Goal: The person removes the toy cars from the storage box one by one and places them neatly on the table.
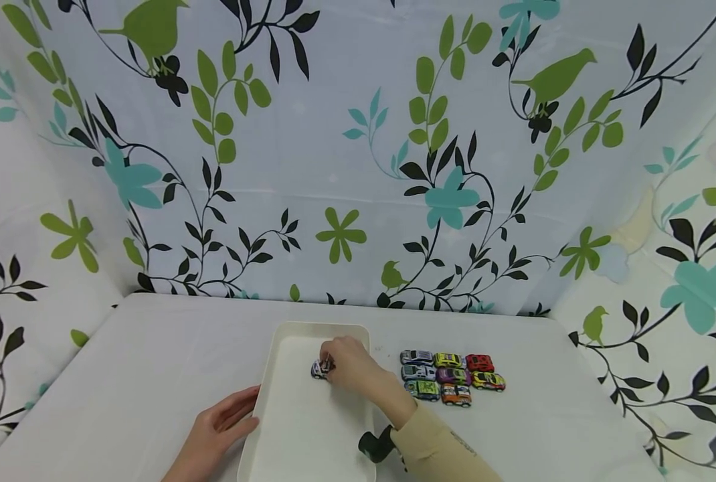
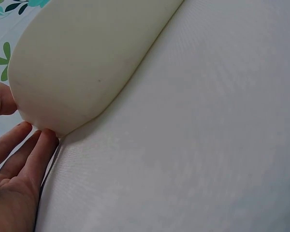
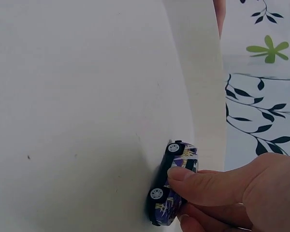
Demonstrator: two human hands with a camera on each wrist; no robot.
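Note:
My right hand [image 1: 353, 365] pinches a small toy car [image 1: 320, 369] over the upper part of a cream tray [image 1: 306, 428]. In the right wrist view the toy car [image 3: 173, 186] shows purple and white markings and grey wheels. The thumb of the right hand [image 3: 241, 193] lies across its side, close to the tray wall [image 3: 203, 96]. On the tray's left side, my left hand [image 1: 216, 425] touches the outer edge with fairly straight fingers. The left wrist view shows the fingertips of that left hand [image 2: 19, 159] against the outside of the tray [image 2: 87, 63].
Right of the tray, several toy cars [image 1: 451, 376] stand close together in rows on the white table [image 1: 551, 415]. A dark camera mount [image 1: 376, 445] is on the right wrist, above the tray's right rim. Patterned cloth [image 1: 334, 167] hangs behind and at both sides.

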